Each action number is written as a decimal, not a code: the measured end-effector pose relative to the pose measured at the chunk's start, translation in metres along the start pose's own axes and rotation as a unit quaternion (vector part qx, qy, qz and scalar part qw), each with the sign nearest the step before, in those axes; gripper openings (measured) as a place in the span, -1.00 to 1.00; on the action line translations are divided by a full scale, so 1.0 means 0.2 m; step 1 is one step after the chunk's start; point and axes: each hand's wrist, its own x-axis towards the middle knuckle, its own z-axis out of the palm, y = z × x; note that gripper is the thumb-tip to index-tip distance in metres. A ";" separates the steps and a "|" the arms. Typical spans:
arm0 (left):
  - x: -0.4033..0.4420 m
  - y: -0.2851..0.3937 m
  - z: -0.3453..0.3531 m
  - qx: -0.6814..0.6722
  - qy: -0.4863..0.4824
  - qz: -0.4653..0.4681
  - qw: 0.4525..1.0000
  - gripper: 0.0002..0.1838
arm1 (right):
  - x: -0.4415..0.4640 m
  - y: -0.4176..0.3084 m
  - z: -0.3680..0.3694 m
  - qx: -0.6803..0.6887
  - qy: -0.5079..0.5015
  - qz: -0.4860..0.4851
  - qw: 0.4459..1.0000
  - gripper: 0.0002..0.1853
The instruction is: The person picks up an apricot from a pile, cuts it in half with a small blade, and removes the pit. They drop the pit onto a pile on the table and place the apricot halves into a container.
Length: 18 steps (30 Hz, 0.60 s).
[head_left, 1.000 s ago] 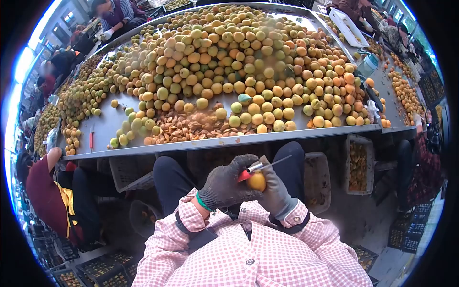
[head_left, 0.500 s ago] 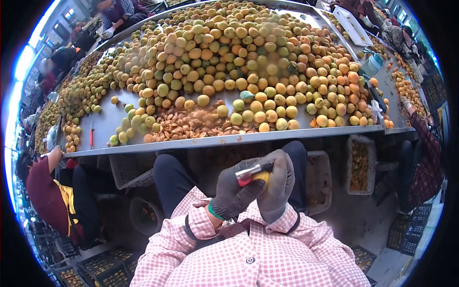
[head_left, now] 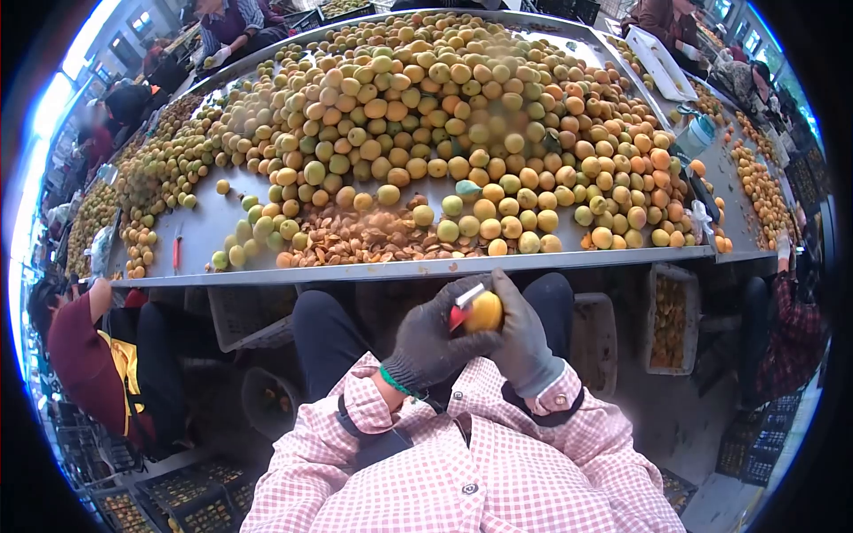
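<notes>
In front of my checked shirt my hands meet, both in grey work gloves. My left hand (head_left: 434,333), with a green cuff, is closed around a small knife (head_left: 458,316) with a red handle and a short silvery blade. A yellow apricot (head_left: 484,313) sits between the hands, gripped by my right hand (head_left: 526,338); the knife lies against its left side. Fingers cover parts of both things. Just beyond the hands, a heap of cut apricot pieces (head_left: 373,238) lies at the edge of the metal table (head_left: 400,271).
Whole apricots (head_left: 400,98) are piled over the table. Another red-handled tool (head_left: 176,253) lies at its left. A bottle (head_left: 696,135) stands at the right. Below are a crate of fruit (head_left: 671,320), a pale crate (head_left: 593,342) and a bucket (head_left: 269,400). Other people work on both sides.
My right hand has opened up around the apricot, showing more of it. Both hands and the knife have shifted slightly upward, the knife tilting more steeply. The whole view has moved a little.
</notes>
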 end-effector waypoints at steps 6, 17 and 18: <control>0.07 0.04 -0.01 0.029 -0.061 0.120 0.991 -0.28 | -0.05 0.04 0.01 -0.399 0.099 -0.394 0.822 -0.43; -0.07 0.08 0.08 -0.488 0.017 -0.224 0.843 -0.46 | 0.04 0.02 0.05 -0.200 0.105 -0.461 0.858 -0.83; -0.07 0.09 0.07 -0.564 0.007 -0.270 0.780 -0.45 | 0.05 0.02 0.03 -0.231 0.088 -0.464 0.851 -0.84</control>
